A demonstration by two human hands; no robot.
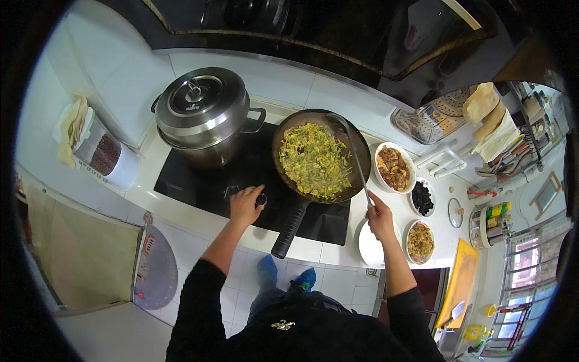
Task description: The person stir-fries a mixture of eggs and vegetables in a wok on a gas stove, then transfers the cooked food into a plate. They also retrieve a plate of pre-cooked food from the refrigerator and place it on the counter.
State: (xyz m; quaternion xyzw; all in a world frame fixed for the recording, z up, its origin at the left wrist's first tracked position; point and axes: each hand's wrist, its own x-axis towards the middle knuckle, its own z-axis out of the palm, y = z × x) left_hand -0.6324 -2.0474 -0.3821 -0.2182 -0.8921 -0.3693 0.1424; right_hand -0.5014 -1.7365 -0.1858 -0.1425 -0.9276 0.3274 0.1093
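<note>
A dark wok (289, 118) stands on the black glass cooktop (190, 174), its ridged black handle (291, 228) pointing towards me. Inside it lies a chopped yellow-and-green mixture (315, 161), which looks like egg with greens. My right hand (380, 216) grips the long metal handle of a cooking spatula (356, 156); the spatula's head rests by the wok's far right rim. At the cooktop's front, my left hand (245, 204) has thumb and index finger around a round control knob (261, 199). A second knob (231, 191) is partly hidden by that hand.
A lidded steel pot (202, 108) stands at back left. Right of the wok are a bowl of brown-and-yellow food (393, 168), a bowl of black food (422, 198), a bowl of brownish food (420, 242) and a white plate (368, 244). A cooker hood (289, 27) overhangs.
</note>
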